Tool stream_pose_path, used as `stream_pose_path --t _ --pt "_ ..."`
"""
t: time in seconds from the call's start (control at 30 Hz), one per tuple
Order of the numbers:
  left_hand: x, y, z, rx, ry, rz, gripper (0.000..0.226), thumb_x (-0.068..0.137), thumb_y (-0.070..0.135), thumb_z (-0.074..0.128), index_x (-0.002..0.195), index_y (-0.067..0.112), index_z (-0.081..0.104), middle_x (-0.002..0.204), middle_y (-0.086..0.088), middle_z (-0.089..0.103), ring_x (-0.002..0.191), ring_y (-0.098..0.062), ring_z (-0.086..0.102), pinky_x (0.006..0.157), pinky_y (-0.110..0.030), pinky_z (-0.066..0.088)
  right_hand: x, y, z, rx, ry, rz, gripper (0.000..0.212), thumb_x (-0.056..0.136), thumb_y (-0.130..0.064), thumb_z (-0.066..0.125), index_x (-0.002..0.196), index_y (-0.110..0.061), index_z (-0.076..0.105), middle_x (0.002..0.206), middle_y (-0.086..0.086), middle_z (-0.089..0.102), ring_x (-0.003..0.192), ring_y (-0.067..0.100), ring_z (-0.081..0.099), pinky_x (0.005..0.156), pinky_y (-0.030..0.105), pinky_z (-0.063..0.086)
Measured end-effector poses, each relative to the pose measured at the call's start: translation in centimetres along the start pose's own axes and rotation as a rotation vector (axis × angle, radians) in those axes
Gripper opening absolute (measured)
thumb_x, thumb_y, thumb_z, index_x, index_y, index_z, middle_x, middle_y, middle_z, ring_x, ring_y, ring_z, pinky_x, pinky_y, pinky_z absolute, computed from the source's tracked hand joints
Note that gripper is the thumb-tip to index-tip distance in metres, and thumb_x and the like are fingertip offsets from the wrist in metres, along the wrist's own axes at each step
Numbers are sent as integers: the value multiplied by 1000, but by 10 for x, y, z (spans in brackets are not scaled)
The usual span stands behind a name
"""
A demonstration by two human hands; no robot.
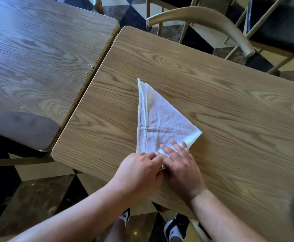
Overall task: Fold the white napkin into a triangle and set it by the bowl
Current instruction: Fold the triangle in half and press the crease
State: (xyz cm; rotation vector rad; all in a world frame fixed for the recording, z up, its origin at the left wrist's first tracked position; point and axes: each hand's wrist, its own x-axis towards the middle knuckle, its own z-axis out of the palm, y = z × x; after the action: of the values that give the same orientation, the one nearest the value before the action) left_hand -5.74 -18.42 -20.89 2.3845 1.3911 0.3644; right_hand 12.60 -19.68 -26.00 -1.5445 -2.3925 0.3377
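A white cloth napkin (pixel 160 117) lies on the wooden table (pixel 230 110), folded into a triangle whose point faces away from me. Its layered hems run down the left side. My left hand (pixel 139 170) pinches the napkin's near corner with curled fingers. My right hand (pixel 181 165) rests flat on the near part of the cloth, fingers spread and pressing it down. The near corner is hidden under both hands. No bowl is in view.
A second wooden table (pixel 38 49) stands close on the left, separated by a narrow gap. Chairs (pixel 212 20) with curved backs stand beyond the far edge. A dark chair seat (pixel 26 130) sits at lower left. The tiled floor and my shoes show below.
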Motion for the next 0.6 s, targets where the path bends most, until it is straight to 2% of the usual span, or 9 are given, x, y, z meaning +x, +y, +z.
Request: stream_pose_path --t 0.07,0.13,0.2,0.27,0.33,0.4,0.5,0.6 --pt "3 -8 -2 -20 4 -47 31 84 54 66 76 25 70 75 6 70 68 -21 68 62 -32 54 -4 6 -3 9 4 -15 36 92 -25 51 115 -21 78 132 6 73 132 38 61 112 63 44" --pt "11 -35 -6 2 37 -134 44 84 70 61 95 29 75 106 7 75 98 -23 70 87 -39 54 -9 10 -6 13 -5 -41 38 89 -18 51 115 -21 79 132 5 72 131 37 62 112 61 44" --pt "23 -69 -9 94 95 -272 69 79 78 62 126 29 67 146 -1 62 136 -30 55 114 -51 42 -13 14 -10 18 -4 -57 45 84 -10 48 115 -20 79 131 5 73 129 37 63 113 59 44" --pt "35 -97 -13 133 36 -428 100 73 92 57 151 29 47 169 -3 35 158 -28 26 129 -57 17 -12 16 -14 43 -4 -60 47 81 -7 47 113 -19 79 127 5 74 127 36 64 113 58 45" --pt "45 -113 -13 134 -56 -500 120 65 104 46 161 33 31 176 0 16 163 -23 5 130 -58 0 -7 17 -20 76 -9 -64 44 81 -6 49 110 -18 79 119 4 76 122 33 65 113 55 46" --pt "50 -119 -10 152 -102 -508 126 61 109 36 163 36 26 177 3 9 163 -19 -4 130 -59 -5 0 18 -29 119 -22 -75 39 80 -7 52 106 -17 79 110 2 76 114 29 67 109 50 49" --pt "51 -122 -6 183 -103 -515 125 62 110 32 163 38 23 177 4 8 163 -17 -10 129 -58 -8 14 17 -47 201 -59 -99 37 78 -8 51 102 -16 78 101 -1 75 100 26 69 94 44 54" --pt "52 -121 -6 185 -98 -519 125 61 110 31 163 38 23 177 5 7 163 -17 -11 129 -58 -7 32 17 -63 238 -91 -98 33 80 -11 54 101 -18 78 98 -4 75 94 23 70 86 41 56"
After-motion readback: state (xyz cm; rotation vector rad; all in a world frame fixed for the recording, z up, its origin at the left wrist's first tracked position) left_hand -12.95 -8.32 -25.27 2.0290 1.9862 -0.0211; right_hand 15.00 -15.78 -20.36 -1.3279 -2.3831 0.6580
